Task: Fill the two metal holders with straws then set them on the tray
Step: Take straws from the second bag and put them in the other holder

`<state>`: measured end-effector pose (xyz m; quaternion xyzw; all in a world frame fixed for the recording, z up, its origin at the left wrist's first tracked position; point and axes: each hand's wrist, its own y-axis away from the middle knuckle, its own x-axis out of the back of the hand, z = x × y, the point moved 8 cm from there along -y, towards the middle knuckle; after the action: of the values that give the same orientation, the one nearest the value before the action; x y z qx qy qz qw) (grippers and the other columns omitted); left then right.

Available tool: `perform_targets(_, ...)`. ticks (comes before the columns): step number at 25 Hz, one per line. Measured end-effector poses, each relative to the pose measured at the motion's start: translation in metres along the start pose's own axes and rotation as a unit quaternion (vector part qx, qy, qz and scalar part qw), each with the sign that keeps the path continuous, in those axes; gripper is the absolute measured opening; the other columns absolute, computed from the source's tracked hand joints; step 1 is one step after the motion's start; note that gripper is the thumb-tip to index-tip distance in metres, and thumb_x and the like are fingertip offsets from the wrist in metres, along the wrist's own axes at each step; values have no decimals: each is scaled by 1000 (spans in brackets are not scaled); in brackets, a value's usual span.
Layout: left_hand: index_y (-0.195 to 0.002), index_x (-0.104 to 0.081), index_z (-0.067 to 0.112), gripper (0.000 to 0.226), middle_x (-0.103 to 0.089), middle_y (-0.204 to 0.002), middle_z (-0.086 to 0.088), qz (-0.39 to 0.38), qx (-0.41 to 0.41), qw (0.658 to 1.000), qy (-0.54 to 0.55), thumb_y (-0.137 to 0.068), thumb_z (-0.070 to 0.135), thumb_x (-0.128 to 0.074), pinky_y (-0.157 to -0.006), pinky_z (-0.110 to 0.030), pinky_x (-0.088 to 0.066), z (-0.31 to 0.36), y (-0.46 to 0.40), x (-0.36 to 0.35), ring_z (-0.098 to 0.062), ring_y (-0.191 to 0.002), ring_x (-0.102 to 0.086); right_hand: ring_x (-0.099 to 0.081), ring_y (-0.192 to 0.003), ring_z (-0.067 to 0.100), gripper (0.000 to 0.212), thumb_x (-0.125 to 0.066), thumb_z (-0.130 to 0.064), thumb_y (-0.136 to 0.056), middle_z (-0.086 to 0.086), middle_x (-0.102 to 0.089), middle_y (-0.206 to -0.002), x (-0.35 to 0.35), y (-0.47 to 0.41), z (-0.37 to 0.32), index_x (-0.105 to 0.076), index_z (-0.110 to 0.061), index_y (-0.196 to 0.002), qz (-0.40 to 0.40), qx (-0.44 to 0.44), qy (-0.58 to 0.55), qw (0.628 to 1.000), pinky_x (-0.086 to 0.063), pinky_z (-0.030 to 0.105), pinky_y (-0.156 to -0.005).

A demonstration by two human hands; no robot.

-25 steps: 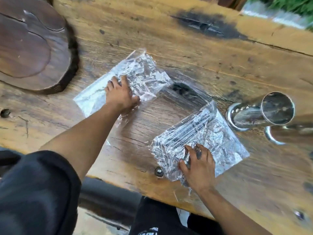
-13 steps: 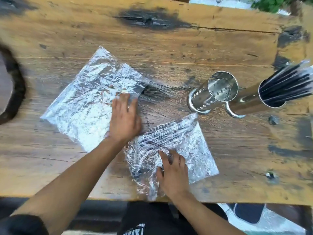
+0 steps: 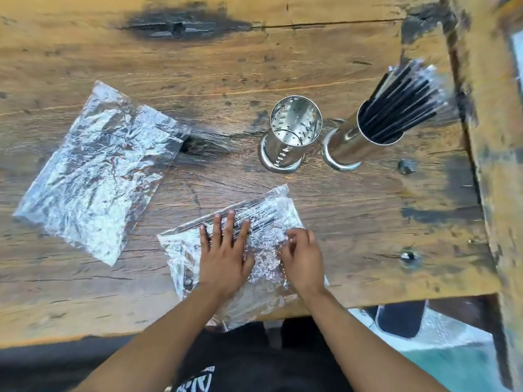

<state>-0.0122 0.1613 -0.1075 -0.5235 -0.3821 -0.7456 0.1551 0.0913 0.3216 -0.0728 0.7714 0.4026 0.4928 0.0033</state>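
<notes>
Nearest to me, a dark garment (image 3: 254, 363) shows white lettering at the bottom edge of the view, but it is cut off and I cannot read it. Both forearms reach forward from there over the near edge of the wooden tabletop (image 3: 353, 222).

My left hand (image 3: 225, 257) lies flat, palm down, fingers straight and spread, on a crinkled clear plastic bag (image 3: 271, 210) that hangs slightly over the tabletop's near edge. My right hand (image 3: 301, 260) sits just beside it on the same bag, fingers curled and pinching the plastic at the fingertips. Inside this bag, dark straws (image 3: 263, 215) lie in a bundle under the film, just past my left fingertips.

To the left, well apart from the hands, a second plastic bag (image 3: 96, 171) lies flat and looks empty; I see no print on either bag.

The tabletop is rough, weathered planking with dark scorch-like patches, cracks and a few metal bolt heads (image 3: 407, 166). Beyond its right edge the ground is blurred.

Farther out stand the two metal holders, side by side and upright. The left holder (image 3: 291, 134) is perforated and holds nothing. The right holder (image 3: 365, 137) is packed with black straws (image 3: 404, 100) that fan out above its rim.
</notes>
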Motion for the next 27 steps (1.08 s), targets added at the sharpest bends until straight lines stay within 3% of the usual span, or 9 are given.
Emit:
perform_targets(6, -163, 6, 28, 80, 12, -171, -12, -12, -21, 999, -36, -99, 69, -20, -123, -66, -1, -12, -10, -8, -35, -156, 18, -62, -90, 22, 36, -58, -18, -94, 5, -54, -119, 5, -40, 7, -56, -17, -130, -83, 23, 70, 994, -58, 41, -79)
perform_targets(14, -162, 12, 26, 86, 18, -169, -15, -36, -21, 997, -69, -97, 75, -15, -122, -65, 6, -12, -12, -10, -36, -154, 24, -65, -74, 21, 11, -58, -18, -93, 3, -65, -88, 5, -45, 2, -60, -13, -102, -101, 79, 148, 981, -60, 39, -69)
perform_targets(27, -154, 33, 28, 85, 37, -162, -12, -77, -9, 995, -66, -94, 77, -1, -121, -64, 13, -10, -11, -7, -36, -148, 37, -66, -62, 17, 12, -56, -17, -90, 0, -63, -69, 5, -53, -1, -61, -9, -97, -128, 47, 141, 981, -61, 35, -60)
